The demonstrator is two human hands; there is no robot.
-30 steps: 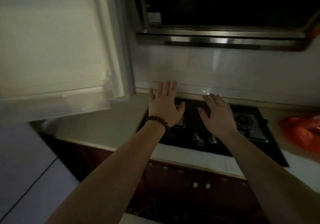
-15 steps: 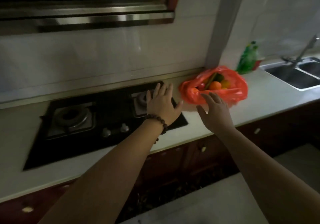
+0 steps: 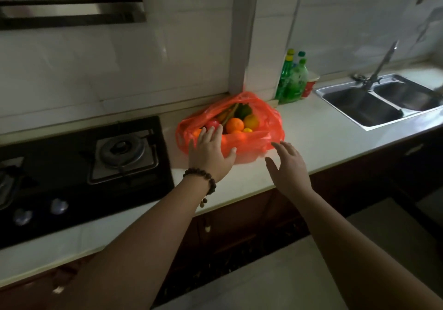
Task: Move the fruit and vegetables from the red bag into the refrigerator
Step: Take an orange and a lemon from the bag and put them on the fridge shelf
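My left hand (image 3: 208, 152), fingers straight, over crumpled red plastic bag (image 3: 261, 127) rim to reach round orange fruit (image 3: 234, 125); right hand (image 3: 288, 166) spread, holding nothing, ready to steady bag.

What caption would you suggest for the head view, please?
Left hand and right hand, both open, reach the red bag of fruit on the counter.

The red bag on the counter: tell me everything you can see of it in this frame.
The red bag is thin, translucent, crinkled plastic, slumped on the pale countertop between the gas stove and the sink, close to the tiled wall. Its mouth gapes open, showing oranges, a red fruit and something green. The left hand reaches over its near rim, fingers straight; the right hand is beside its right end. Contact is unclear.
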